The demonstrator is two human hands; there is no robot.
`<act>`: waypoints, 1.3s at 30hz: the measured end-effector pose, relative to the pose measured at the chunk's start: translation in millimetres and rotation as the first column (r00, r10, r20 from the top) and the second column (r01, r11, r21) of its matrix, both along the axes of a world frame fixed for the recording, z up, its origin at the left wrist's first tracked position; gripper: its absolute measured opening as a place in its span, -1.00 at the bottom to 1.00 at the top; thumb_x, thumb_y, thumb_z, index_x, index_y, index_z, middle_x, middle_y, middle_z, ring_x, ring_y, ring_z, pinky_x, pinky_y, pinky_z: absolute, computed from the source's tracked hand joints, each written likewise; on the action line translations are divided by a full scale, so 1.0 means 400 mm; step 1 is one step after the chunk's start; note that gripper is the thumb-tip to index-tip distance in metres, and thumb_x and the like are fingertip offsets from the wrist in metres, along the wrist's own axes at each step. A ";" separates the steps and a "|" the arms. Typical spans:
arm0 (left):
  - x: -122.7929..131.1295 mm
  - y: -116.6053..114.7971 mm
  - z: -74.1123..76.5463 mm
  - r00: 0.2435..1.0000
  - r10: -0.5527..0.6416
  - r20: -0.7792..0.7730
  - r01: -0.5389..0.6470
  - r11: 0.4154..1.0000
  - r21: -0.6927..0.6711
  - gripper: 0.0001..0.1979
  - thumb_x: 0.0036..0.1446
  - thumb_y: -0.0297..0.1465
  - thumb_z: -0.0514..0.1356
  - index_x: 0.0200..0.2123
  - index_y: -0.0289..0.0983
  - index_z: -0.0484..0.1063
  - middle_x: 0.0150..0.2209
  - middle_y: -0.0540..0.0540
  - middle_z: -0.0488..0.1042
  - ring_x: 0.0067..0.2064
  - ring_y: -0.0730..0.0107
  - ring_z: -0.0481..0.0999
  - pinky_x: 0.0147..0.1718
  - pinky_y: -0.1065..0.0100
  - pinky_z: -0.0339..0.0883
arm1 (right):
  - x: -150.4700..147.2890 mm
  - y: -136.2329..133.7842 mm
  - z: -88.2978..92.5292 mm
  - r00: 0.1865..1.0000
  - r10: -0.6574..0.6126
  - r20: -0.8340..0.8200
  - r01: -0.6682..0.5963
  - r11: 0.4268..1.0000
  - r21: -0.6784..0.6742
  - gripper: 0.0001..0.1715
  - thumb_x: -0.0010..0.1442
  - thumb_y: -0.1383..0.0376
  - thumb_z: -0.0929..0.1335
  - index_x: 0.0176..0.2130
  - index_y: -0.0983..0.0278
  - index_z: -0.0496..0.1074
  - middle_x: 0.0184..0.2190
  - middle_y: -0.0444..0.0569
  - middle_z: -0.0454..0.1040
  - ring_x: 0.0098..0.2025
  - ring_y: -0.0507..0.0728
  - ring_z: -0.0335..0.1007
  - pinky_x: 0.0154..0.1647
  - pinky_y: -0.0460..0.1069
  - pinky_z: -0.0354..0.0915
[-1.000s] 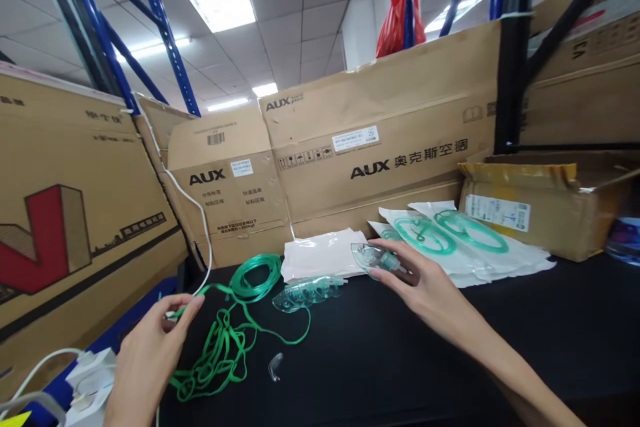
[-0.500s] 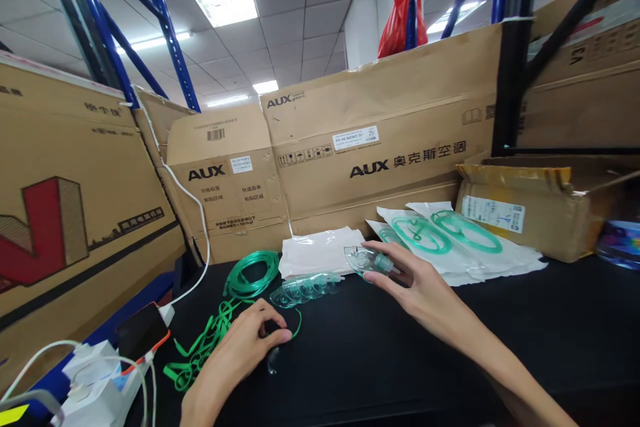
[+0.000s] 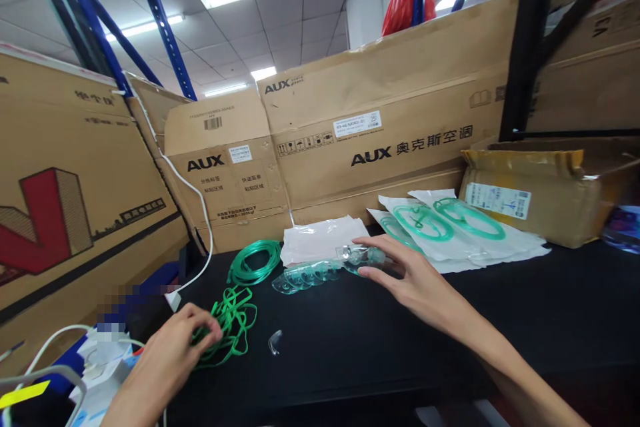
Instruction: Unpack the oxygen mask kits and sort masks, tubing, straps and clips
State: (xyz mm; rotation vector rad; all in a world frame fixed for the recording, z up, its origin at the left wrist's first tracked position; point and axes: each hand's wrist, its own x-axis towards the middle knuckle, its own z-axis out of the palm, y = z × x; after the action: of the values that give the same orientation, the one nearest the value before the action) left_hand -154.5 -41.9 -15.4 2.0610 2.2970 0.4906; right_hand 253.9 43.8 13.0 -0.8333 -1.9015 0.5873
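Observation:
My right hand pinches a clear oxygen mask with a pale green connector between thumb and fingers, above the table. Just left of it lies a row of nested clear green masks. At the front left, my left hand has its fingers curled and thumb drawn in at the edge of a tangle of green elastic straps; a strap shows in the gap of the fingers, and their grip is partly hidden. A small clear plastic piece lies on the black table between the hands.
A coil of green tubing lies behind the straps. White packets and bagged tubing sets lie at the back. A power strip with cables is at left. Cardboard walls the back; an open carton stands right.
My left hand has moved left, away from the small clear piece, and the straps now lie in a tighter heap beside it. My right hand still holds the mask, now closer to the nested row.

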 end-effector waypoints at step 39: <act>0.409 0.184 -0.082 0.190 -0.124 0.974 0.264 0.962 0.071 -0.57 0.23 -0.04 0.22 0.04 -0.13 0.59 0.02 -0.11 0.58 -0.03 0.19 0.45 -0.14 0.32 0.29 | -0.139 0.062 -0.124 0.996 0.089 0.013 -0.080 0.944 -0.319 -0.63 0.31 0.10 0.39 0.07 0.10 0.52 -0.03 -0.07 0.60 -0.06 0.19 0.55 0.00 0.11 0.46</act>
State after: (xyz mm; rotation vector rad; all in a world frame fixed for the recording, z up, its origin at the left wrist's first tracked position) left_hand 9.0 31.6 -48.1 1.2016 1.1639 1.1735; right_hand 198.2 68.5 -36.5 -0.9705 -1.9014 0.9595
